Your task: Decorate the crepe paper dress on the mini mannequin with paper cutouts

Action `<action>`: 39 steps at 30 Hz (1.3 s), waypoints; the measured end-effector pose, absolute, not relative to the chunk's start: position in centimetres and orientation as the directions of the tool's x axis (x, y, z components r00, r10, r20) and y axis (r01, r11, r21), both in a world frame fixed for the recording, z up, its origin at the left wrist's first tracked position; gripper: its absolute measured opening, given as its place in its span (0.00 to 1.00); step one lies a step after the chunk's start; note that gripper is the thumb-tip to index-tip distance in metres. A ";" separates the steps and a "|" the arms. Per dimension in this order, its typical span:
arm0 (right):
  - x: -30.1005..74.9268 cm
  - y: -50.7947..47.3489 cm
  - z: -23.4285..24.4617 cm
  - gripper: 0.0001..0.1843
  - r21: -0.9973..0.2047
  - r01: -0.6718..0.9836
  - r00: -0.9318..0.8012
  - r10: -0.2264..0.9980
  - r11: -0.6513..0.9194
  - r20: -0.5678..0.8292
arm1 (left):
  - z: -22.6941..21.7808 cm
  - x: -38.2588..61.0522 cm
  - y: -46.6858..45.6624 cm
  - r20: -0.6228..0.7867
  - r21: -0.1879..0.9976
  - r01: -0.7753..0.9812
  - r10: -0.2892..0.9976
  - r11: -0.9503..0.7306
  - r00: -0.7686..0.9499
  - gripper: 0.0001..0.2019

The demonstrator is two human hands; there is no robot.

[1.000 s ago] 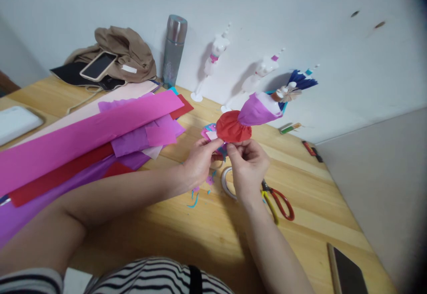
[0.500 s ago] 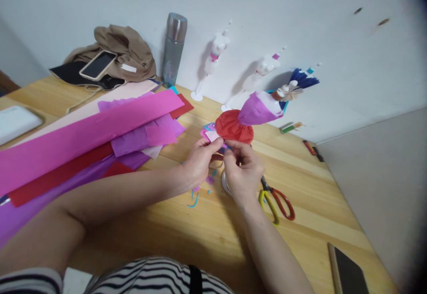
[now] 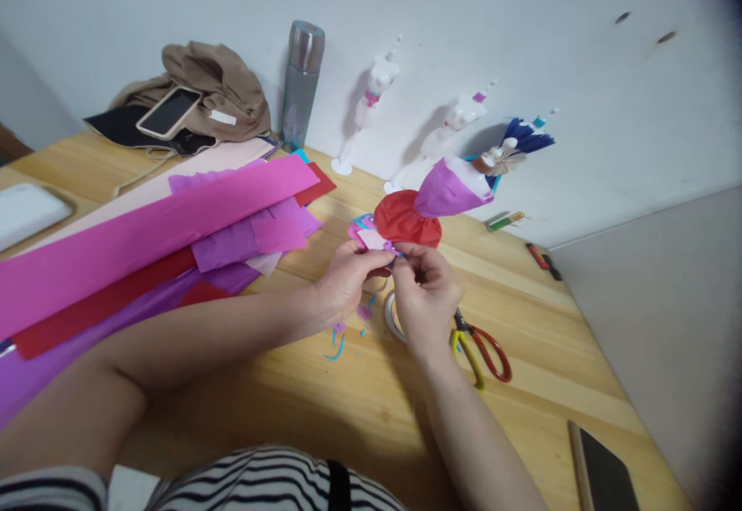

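Observation:
My left hand [image 3: 346,279] and my right hand [image 3: 427,288] meet in a pinch at the bottom of a paper-dressed doll [image 3: 446,190]. The doll tilts up to the right, with a red crepe skirt [image 3: 406,221], a purple and white bodice and a white head. A small pink paper piece [image 3: 372,239] lies against my left fingertips. A roll of tape [image 3: 393,315] sits on the table just under my right hand. Red and yellow scissors [image 3: 482,349] lie to its right.
Long pink, purple and red crepe sheets [image 3: 144,240] cover the wooden table's [image 3: 325,410] left side. At the wall stand a steel flask [image 3: 302,86], two bare white figures [image 3: 371,105], a tan cloth with a phone [image 3: 168,111]. Another phone [image 3: 606,476] lies bottom right.
My right hand has dropped a little and closed in toward my left fingers under the red skirt. The doll barely moved.

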State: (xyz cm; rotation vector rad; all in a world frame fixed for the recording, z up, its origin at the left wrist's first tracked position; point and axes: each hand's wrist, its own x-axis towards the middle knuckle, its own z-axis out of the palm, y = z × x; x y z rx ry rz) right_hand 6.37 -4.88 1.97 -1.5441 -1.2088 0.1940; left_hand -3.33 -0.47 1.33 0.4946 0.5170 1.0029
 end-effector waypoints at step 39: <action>6.5 -4.6 1.9 0.11 -0.856 0.469 0.528 0.708 0.216 0.468 | 0.1 -3.2 0.3 -0.178 0.606 -0.647 0.871 0.463 0.457 0.05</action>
